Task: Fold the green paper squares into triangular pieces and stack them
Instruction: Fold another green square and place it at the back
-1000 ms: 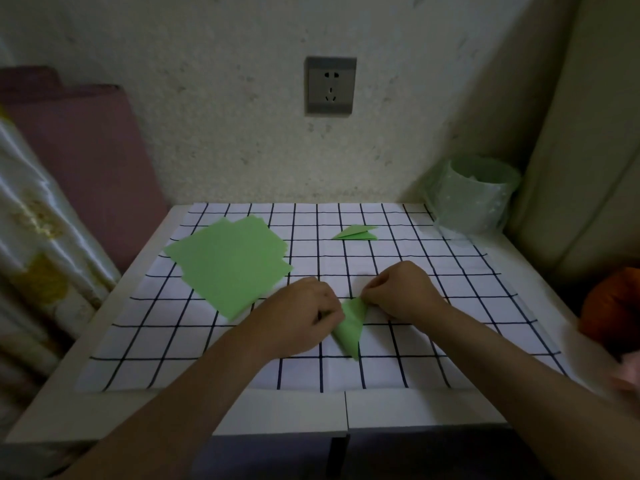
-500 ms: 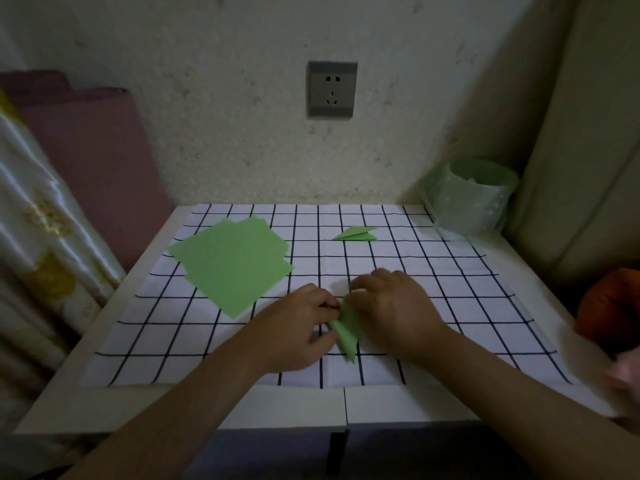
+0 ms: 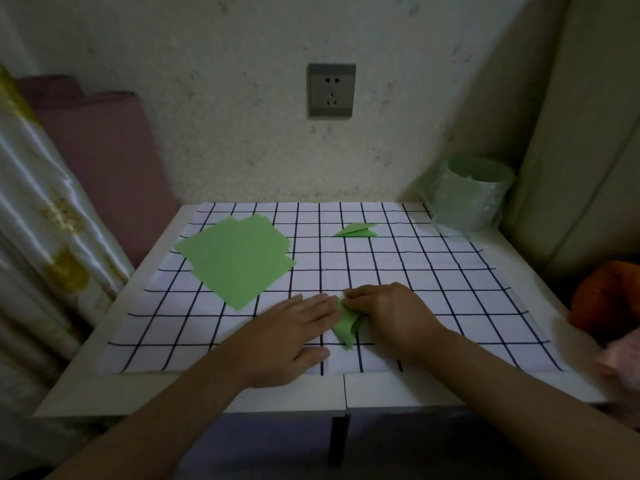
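A partly folded green paper piece (image 3: 345, 326) lies on the checked cloth (image 3: 433, 299) near the table's front middle. My left hand (image 3: 294, 336) lies flat on the cloth with straight fingers, its fingertips touching the paper's left edge. My right hand (image 3: 388, 311) has curled fingers pinching the paper's upper right part. A loose pile of unfolded green squares (image 3: 235, 258) lies at the back left. One folded green triangle (image 3: 356, 230) rests at the back middle.
A pale green cylindrical container (image 3: 471, 192) stands at the back right corner against the wall. A pink cushion (image 3: 104, 157) and shiny fabric (image 3: 41, 237) border the left side. An orange object (image 3: 609, 299) sits off the right edge. A wall socket (image 3: 331, 90) is above.
My left hand has flattened, its fingers now straight beside the paper. My right hand has shifted slightly right on the piece, which shows more of its lower point.
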Demonstrator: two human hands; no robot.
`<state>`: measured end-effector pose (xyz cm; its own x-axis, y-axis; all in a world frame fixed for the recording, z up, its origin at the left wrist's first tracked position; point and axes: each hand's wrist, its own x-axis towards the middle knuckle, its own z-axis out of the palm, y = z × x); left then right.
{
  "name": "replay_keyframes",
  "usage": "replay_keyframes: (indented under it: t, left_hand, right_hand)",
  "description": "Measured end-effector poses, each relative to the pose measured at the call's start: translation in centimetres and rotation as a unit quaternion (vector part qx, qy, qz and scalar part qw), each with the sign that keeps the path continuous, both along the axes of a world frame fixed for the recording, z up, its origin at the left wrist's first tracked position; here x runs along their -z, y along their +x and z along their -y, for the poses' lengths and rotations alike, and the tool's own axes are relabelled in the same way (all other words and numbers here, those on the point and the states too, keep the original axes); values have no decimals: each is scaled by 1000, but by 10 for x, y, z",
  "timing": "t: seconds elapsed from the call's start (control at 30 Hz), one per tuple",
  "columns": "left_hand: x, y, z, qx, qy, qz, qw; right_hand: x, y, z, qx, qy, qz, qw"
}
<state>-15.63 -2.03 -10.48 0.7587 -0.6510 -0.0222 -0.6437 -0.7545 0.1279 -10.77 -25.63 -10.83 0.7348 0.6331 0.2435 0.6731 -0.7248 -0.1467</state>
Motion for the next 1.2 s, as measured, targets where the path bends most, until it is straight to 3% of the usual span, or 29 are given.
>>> replay_keyframes:
  t: [0.27,0.57,0.9,1.0,1.1,1.13,1.2]
  left_hand:
    - [-1,-8,0,-9,10,-37,999]
    - [-3,-12,-2,28,41,-17,999]
    - [-14,-23,4,39,-3,-40,998]
    - [-14,-20,8,-10,-82,-89,993]
    - [-17,-8,12,-122,-319,-134,930]
    - [-17,-2,12,-149,-354,-118,916]
    - [-16,10,10,-175,-341,-72,921]
  right_hand:
    - [-1,-1,0,15,0,-35,999]
    - [-8,-4,3,29,-16,-63,997]
    - [-11,-2,0,33,-43,-69,996]
    - [-11,-4,1,31,-30,-70,997]
    - [-14,-6,-1,32,-45,-60,997]
    - [-15,-6,-2,31,-53,-58,996]
    - [-17,-6,-3,26,-58,-62,996]
